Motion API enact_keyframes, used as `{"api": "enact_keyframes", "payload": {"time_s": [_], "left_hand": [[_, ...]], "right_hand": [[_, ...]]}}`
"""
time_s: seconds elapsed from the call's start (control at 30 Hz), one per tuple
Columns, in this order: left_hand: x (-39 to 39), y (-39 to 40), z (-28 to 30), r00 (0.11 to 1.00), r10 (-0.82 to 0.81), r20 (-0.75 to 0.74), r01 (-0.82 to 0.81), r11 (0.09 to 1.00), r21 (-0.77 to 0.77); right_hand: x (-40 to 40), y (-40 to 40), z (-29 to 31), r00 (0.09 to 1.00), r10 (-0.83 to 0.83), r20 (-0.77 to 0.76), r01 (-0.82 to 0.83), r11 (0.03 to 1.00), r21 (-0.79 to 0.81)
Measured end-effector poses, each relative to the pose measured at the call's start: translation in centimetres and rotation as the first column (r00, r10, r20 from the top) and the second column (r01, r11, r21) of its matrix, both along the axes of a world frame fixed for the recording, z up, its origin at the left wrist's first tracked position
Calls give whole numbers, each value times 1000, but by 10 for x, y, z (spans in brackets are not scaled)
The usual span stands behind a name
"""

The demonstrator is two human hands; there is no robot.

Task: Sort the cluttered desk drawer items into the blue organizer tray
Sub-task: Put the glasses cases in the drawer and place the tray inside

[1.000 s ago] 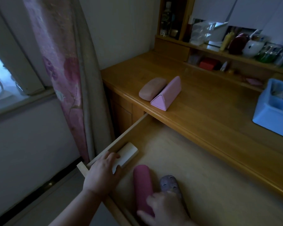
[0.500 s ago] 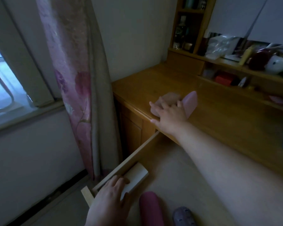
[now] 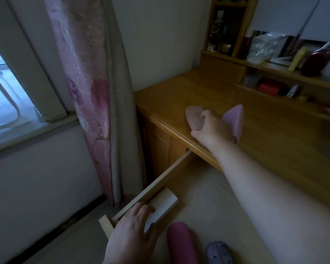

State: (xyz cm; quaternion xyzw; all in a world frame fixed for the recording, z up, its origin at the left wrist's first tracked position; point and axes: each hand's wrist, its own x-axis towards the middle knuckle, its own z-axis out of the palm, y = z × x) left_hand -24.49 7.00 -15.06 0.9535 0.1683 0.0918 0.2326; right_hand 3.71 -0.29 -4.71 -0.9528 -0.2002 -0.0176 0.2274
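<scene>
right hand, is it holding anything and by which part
The right hand grips the rounded pinkish case on the desk, fingers curled round its near end.

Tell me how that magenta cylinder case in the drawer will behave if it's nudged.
The magenta cylinder case looks round along its length, so it would probably roll sideways on the smooth drawer floor. It likely stays stiff when lifted, since it holds its shape. Weight cannot be judged.

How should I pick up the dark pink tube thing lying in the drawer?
Grab the dark pink tube round its middle, coming down from above. It lies flat on the drawer floor with bare floor on both long sides, so fingers can probably wrap across its rounded width. Its near end runs out of view, so the middle is the safest guess.
</scene>
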Motion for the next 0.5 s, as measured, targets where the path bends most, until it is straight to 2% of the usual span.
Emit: {"api": "enact_keyframes", "payload": {"time_s": [0.07, 0.13, 0.2, 0.23, 0.3, 0.4, 0.43, 0.5], "left_hand": [[1, 0, -2, 1000, 25, 4, -25, 1000, 0], [2, -2, 0, 999, 32, -29, -32, 999, -2], [1, -3, 2, 995, 29, -93, -30, 1000, -8], [1, -3, 3, 991, 24, -134, -25, 1000, -6], [2, -6, 5, 971, -7, -237, 3, 1000, -17], [14, -25, 4, 923, -32, -384, -29, 988, -152], [20, -36, 2, 900, -30, -435, -44, 986, -158], [28, -61, -5, 859, -15, -512, -48, 993, -108]], "right_hand": [[-14, -22, 6, 973, 93, -212, -9, 930, 367], [-46, -53, 2, 919, 258, -298, -2, 760, 650], [-80, -86, -17, 881, 362, -305, 36, 590, 807], [-97, -102, -28, 868, 384, -315, 59, 550, 833], [-127, -131, -47, 848, 406, -342, 61, 564, 823], [-146, -162, -68, 847, 373, -379, -9, 723, 691], [-148, -168, -73, 860, 352, -370, -53, 782, 621], [-148, -178, -80, 875, 351, -333, -139, 841, 523]]}}
